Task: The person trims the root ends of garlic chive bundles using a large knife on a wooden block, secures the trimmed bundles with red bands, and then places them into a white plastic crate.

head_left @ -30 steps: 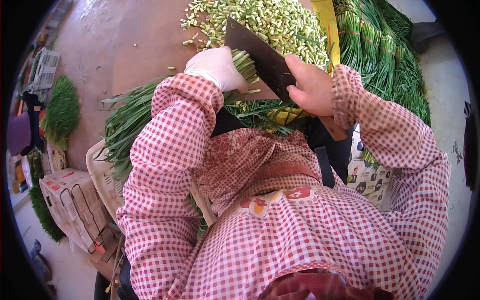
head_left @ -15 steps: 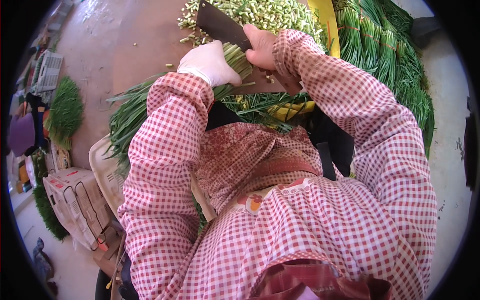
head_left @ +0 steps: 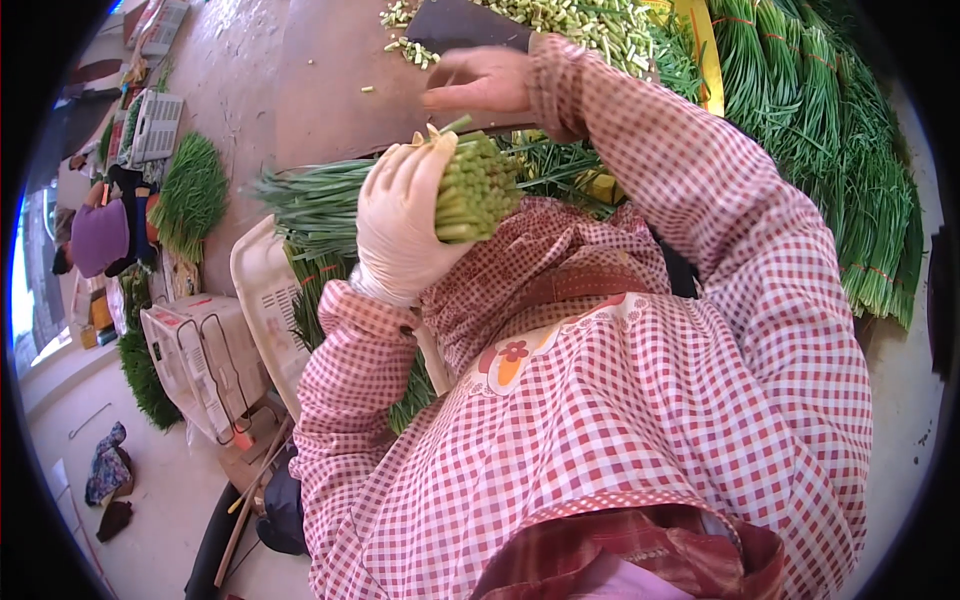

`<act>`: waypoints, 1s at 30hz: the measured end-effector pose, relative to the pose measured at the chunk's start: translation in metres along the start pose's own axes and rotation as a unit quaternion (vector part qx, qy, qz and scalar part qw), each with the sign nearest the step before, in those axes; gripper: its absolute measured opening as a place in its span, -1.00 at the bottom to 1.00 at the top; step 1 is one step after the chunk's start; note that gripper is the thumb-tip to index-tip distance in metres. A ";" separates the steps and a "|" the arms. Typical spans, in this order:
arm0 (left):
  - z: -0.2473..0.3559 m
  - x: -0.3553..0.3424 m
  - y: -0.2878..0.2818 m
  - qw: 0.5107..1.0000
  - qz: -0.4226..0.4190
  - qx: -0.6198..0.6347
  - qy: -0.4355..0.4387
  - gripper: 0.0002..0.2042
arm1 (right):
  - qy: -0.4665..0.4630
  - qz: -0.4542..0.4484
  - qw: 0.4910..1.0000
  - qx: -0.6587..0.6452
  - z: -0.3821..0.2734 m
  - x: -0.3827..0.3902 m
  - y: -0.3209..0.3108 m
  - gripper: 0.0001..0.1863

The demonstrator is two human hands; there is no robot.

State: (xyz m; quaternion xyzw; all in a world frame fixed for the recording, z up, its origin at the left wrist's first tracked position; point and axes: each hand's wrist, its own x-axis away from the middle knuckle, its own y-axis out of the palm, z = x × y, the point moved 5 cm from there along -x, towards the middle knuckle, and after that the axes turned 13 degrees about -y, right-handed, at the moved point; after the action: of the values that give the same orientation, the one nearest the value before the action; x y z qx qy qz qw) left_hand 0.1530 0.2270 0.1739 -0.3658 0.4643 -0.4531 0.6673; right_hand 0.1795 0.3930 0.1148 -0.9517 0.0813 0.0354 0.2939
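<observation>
My left hand, in a white glove, is wrapped round a bunch of chives above my lap at the board's near edge. Their pale cut stem ends face right, and the long green leaves trail off to the left. My bare right hand hovers past the bunch with its fingers stretched out to the left, holding nothing that I can see. Just beyond it a dark cleaver lies on the brown board; its handle is hidden. Chopped stem pieces are heaped behind the blade.
Banded bunches of greens are piled at the right, beside a yellow strip. To the left are a pale plastic crate, a white box and another upright bunch. A person in purple is at the far left.
My right hand has let go of the cleaver, which now lies on the board. My left hand has drawn the bunch nearer and turned its cut ends to the right.
</observation>
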 end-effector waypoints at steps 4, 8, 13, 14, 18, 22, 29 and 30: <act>0.025 0.015 0.012 0.998 -0.027 -0.048 0.013 -0.21 | 0.014 -0.258 0.876 -0.408 0.010 -0.014 0.078 -0.17; 0.042 0.046 0.001 0.992 0.026 0.033 0.117 -0.34 | 0.000 -0.292 0.910 -0.294 -0.011 0.023 0.067 0.18; 0.009 0.132 0.012 0.970 -0.011 0.203 -0.136 -0.70 | 0.012 -0.230 0.924 -0.306 -0.004 0.064 0.077 0.13; -0.011 0.148 0.028 0.903 -0.056 0.317 -0.286 -0.72 | 0.010 -0.214 0.928 -0.304 -0.006 0.065 0.077 0.08; -0.052 0.160 0.060 0.596 -0.085 0.652 -0.461 -0.67 | 0.010 -0.177 0.934 -0.309 -0.018 0.061 0.083 -0.06; -0.073 0.149 0.049 0.569 -0.086 0.710 -0.406 -0.25 | -0.016 -0.153 0.954 -0.258 -0.044 0.063 0.080 -0.12; -0.067 0.124 0.003 0.772 -0.008 0.610 -0.180 -0.16 | -0.138 -0.098 0.953 -0.252 -0.100 0.067 0.037 -0.18; -0.083 0.118 0.006 0.616 0.047 0.693 -0.371 -0.18 | -0.155 -0.087 0.960 -0.216 -0.104 0.066 0.034 -0.17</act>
State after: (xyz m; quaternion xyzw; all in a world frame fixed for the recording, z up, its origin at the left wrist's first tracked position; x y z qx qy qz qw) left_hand 0.0942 0.1122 0.1100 0.0907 -0.2590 -0.4340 0.8581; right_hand 0.2402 0.2978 0.1739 -0.9788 -0.0578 0.1735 0.0921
